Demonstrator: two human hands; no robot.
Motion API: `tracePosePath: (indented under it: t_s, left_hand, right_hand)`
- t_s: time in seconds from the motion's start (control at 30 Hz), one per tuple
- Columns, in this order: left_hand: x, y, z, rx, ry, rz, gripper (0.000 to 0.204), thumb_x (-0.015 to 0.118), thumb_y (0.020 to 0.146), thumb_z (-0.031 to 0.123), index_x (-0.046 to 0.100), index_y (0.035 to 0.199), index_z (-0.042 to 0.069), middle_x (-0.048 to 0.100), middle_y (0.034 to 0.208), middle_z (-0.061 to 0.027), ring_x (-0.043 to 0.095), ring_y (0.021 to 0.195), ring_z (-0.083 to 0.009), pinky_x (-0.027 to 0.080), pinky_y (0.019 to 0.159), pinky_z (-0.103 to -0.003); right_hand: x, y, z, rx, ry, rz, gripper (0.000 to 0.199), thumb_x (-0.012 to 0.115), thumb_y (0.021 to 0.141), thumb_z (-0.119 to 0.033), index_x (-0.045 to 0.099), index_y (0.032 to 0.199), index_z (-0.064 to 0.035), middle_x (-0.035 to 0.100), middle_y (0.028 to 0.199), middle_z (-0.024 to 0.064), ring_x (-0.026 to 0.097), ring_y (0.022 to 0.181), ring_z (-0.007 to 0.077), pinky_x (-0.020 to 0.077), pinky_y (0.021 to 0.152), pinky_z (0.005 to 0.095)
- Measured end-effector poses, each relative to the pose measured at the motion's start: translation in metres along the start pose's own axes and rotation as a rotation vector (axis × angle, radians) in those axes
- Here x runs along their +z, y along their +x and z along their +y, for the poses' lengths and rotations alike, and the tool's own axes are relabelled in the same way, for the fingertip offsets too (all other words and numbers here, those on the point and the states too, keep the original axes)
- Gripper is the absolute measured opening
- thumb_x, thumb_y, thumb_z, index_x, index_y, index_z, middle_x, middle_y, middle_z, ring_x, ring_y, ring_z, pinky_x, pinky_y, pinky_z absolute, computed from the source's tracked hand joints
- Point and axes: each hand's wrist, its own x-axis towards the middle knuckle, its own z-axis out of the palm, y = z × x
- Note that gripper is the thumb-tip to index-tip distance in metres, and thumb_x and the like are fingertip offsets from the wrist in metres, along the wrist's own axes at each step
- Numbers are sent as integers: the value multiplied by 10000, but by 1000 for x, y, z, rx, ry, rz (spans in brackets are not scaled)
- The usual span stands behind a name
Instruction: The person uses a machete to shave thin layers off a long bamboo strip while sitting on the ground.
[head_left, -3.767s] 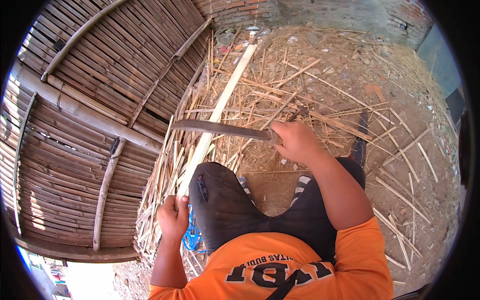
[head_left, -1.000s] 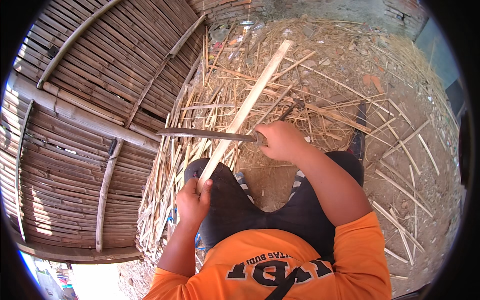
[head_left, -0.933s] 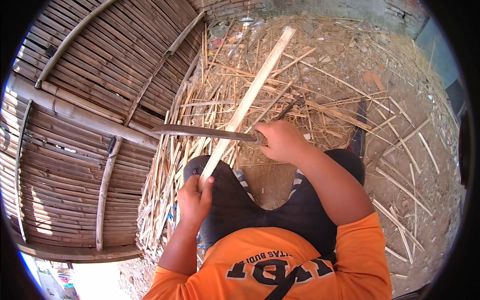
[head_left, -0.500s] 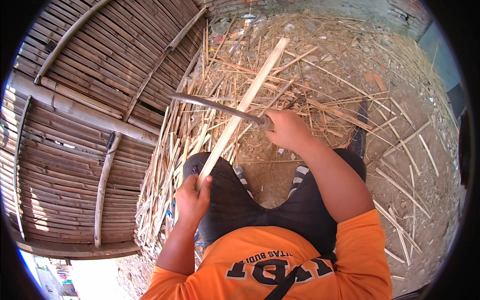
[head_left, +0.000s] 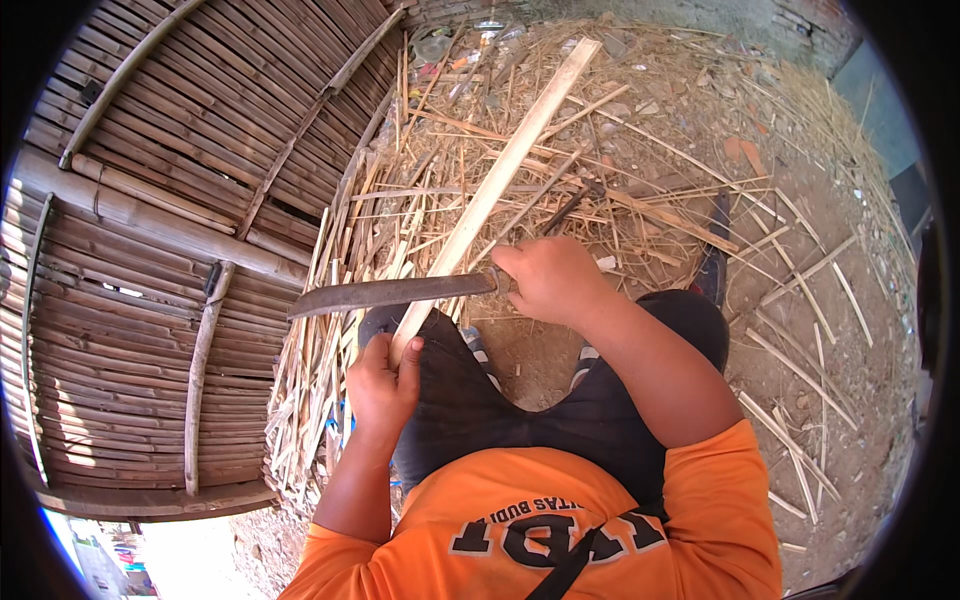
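Observation:
My left hand is closed around the near end of a long, pale bamboo strip, above my left knee. The strip slants up and away to the right. In my right hand is the handle of a machete, fingers wrapped round it. Its broad, dark blade points left and crosses the strip a short way beyond my left hand. Whether the edge touches the wood or only passes over it, I cannot tell.
On the left stands a bamboo slat wall with a pile of split strips along it. Thin slivers and scraps litter the dirt floor. Another dark blade-like tool lies beyond my right knee. A brick wall is at the back.
My right hand has brought the machete nearer along the strip, towards my left hand, and the blade now shows its flat side. The strip's far end has shifted up and slightly right.

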Motion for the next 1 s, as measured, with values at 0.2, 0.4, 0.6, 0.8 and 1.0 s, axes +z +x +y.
tracePosePath:
  t_s: [0.2, 0.4, 0.6, 0.8, 1.0]
  left_hand:
    - [-1, 8, -1, -14, 85, 10, 363, 710, 911, 363, 609, 793, 35, 583, 608, -164, 583, 537, -365, 439, 505, -426]
    - [-2, 1, -2, -52, 45, -36, 362, 709, 907, 371, 621, 821, 30, 597, 617, -172, 607, 556, -372, 458, 520, -443]
    - [-2, 8, 1, -30, 68, -61, 351, 708, 912, 353, 620, 823, 25, 612, 660, -177, 602, 561, -365, 452, 520, -442]
    - [-2, -1, -2, -58, 47, -91, 343, 699, 916, 345, 627, 823, 23, 615, 675, -185, 614, 585, -380, 460, 526, -449]
    - [-3, 2, -14, 11, 141, -28, 346, 697, 916, 356, 646, 857, 20, 618, 670, -170, 606, 571, -380, 459, 520, -443]
  right_hand:
    - [-6, 10, 38, 240, 17, -25, 229, 694, 771, -184, 661, 973, -82, 678, 790, 166, 679, 790, 366, 544, 695, 486]
    - [0, 6, -3, 60, 18, -31, 288, 738, 715, -172, 664, 976, -77, 684, 803, 183, 679, 777, 387, 540, 687, 478]
    - [4, 9, 37, 182, 43, -18, 261, 737, 723, -167, 655, 954, -79, 673, 774, 161, 680, 776, 369, 538, 688, 479]
    - [10, 3, -3, -10, 1, -8, 251, 743, 721, -176, 648, 925, -66, 662, 760, 166, 676, 738, 366, 529, 660, 477]
    - [8, 13, 45, 202, 37, -23, 208, 704, 745, -157, 664, 938, -88, 682, 782, 157, 680, 774, 365, 539, 679, 484]
